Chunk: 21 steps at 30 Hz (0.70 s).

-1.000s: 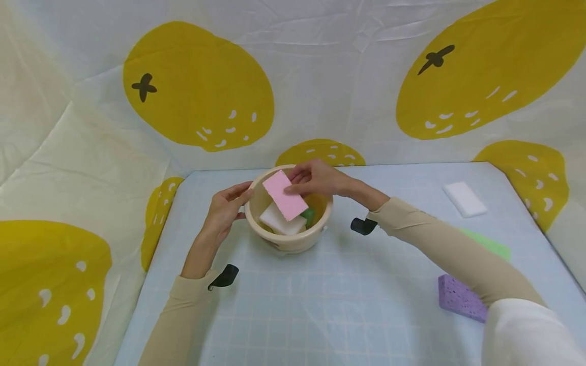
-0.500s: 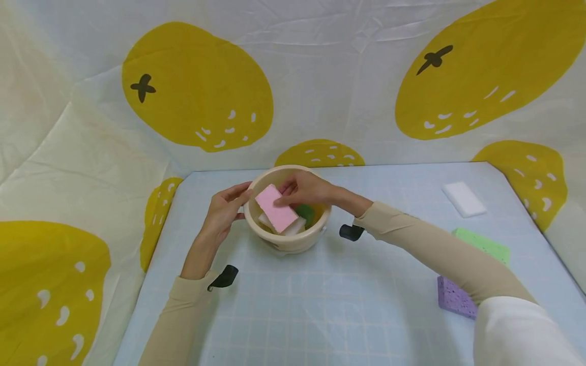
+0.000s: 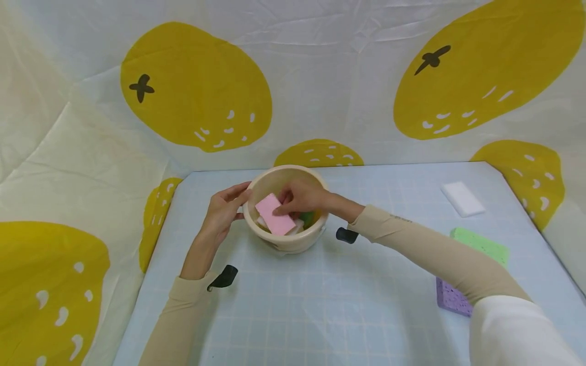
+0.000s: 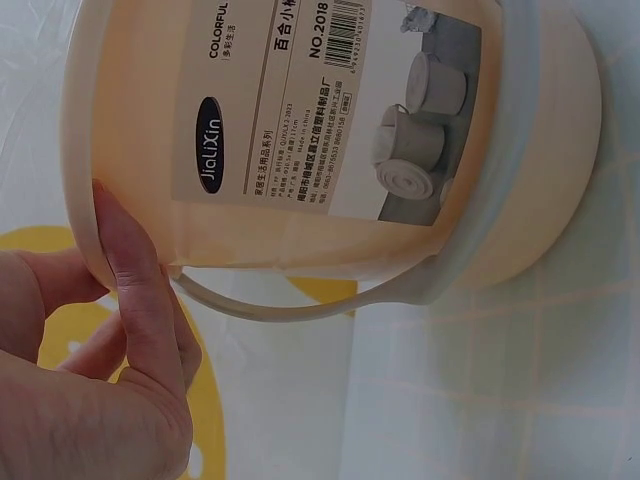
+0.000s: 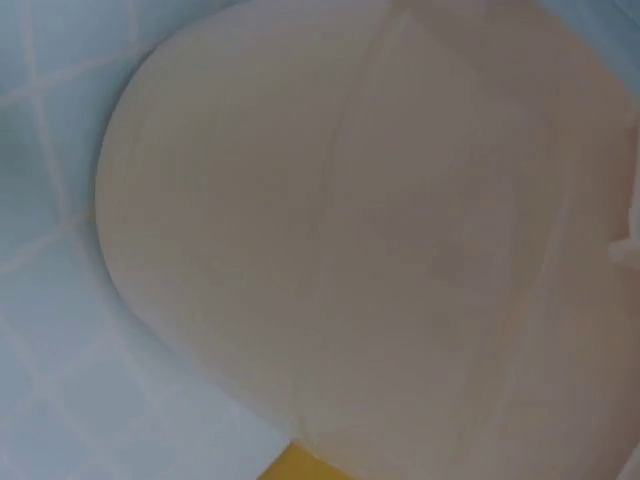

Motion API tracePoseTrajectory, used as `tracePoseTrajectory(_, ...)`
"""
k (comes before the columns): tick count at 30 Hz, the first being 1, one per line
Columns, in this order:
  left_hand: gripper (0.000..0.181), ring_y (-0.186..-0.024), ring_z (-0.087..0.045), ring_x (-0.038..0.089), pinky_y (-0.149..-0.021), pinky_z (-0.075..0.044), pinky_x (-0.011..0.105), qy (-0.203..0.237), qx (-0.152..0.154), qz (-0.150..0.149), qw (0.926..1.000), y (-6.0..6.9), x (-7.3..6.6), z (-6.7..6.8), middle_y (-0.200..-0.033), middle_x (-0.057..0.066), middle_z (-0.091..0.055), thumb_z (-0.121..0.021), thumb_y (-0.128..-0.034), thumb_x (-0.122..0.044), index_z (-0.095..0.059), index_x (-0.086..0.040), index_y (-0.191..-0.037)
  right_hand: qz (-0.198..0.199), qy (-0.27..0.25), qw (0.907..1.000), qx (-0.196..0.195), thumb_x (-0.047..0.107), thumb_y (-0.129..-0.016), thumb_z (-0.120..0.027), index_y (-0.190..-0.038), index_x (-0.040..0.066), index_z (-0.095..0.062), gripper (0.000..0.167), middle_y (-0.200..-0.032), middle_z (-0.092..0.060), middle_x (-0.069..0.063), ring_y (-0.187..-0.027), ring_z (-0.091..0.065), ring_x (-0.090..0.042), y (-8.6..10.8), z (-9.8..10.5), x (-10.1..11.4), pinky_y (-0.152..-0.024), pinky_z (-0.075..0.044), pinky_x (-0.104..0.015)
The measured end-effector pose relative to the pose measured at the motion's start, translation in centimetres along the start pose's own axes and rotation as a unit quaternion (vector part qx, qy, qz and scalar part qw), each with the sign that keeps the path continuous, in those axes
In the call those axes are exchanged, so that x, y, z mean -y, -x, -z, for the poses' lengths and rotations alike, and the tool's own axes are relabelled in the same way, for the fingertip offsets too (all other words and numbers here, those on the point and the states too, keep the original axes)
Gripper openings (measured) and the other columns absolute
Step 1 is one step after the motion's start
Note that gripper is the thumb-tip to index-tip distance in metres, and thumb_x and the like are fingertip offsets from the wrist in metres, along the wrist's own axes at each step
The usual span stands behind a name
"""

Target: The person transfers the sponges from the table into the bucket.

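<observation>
A cream plastic bucket [image 3: 293, 246] stands upright at the back of the table. My left hand [image 3: 218, 216] grips its left rim. In the left wrist view, the thumb and fingers of that hand [image 4: 125, 370] pinch the rim beside the labelled wall of the bucket [image 4: 300, 245] and its handle. Inside the bucket, my right hand [image 3: 302, 197] holds a pink sponge [image 3: 273, 217] by its right edge. Partly hidden beneath the sponge are a white sponge [image 3: 297, 227] and something green [image 3: 309, 218]. Only the bucket's outer wall [image 5: 330, 240] fills the right wrist view; the hand is out of sight there.
To the right lie a white sponge block [image 3: 462, 199], a light green sponge [image 3: 482, 245] and a purple sponge [image 3: 450, 297]. The right sleeve [image 3: 430, 249] partly covers the green and purple ones. A lemon-patterned cloth [image 3: 320, 91] hangs behind the table.
My right hand has moved left and down into the bucket with the pink sponge, which now covers more of the white one. The left hand has kept its hold on the rim.
</observation>
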<state>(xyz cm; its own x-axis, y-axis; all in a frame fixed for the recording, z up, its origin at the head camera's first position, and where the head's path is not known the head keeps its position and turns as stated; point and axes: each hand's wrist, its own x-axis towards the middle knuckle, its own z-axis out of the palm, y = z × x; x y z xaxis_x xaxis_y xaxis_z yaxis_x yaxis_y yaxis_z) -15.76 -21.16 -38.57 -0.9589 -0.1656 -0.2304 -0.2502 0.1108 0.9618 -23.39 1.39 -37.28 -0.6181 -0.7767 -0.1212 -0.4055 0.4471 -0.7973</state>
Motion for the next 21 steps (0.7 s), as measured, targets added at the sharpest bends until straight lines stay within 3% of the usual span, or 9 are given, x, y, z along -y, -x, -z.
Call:
tracePoseTrajectory(6,0.043,-0.102,-0.064,0.014,-0.070,-0.060,0.024,-0.001,-0.001,0.000,1.0000,0.0,0.0,0.0,-0.135,0.008,-0.063,-0.069,-0.1006,-0.028,-0.065,-0.012,-0.140,0.017,0.031,0.9992,-0.021,0.020,-0.091,-0.081,-0.093,0.001,-0.072,0.021,-0.077,-0.068,-0.004,-0.062,-0.062,-0.013,0.2,0.0,0.2,-0.059,-0.053,-0.021)
tracePoseTrajectory(13,0.042,-0.099,-0.064,0.012,-0.069,-0.060,0.023,0.004,0.002,-0.006,1.0000,-0.1,0.0,-0.1,-0.133,0.008,-0.064,-0.070,-0.1004,-0.027,-0.065,-0.012,-0.139,0.043,0.041,0.9972,-0.046,0.016,-0.093,-0.078,-0.100,-0.001,-0.070,0.020,-0.088,-0.071,-0.008,-0.065,-0.066,-0.015,0.8,0.9,0.1,-0.065,-0.058,-0.025)
tracePoseTrajectory(21,0.042,-0.098,-0.064,0.011,-0.069,-0.060,0.023,0.003,0.000,-0.007,1.0000,0.1,0.0,-0.1,-0.133,0.009,-0.064,-0.070,-0.1004,-0.027,-0.065,-0.011,-0.140,0.040,0.066,0.9948,-0.066,0.020,-0.094,-0.077,-0.109,0.000,-0.068,0.026,-0.100,-0.072,-0.008,-0.092,-0.067,-0.019,2.1,1.7,0.1,-0.085,-0.057,-0.029)
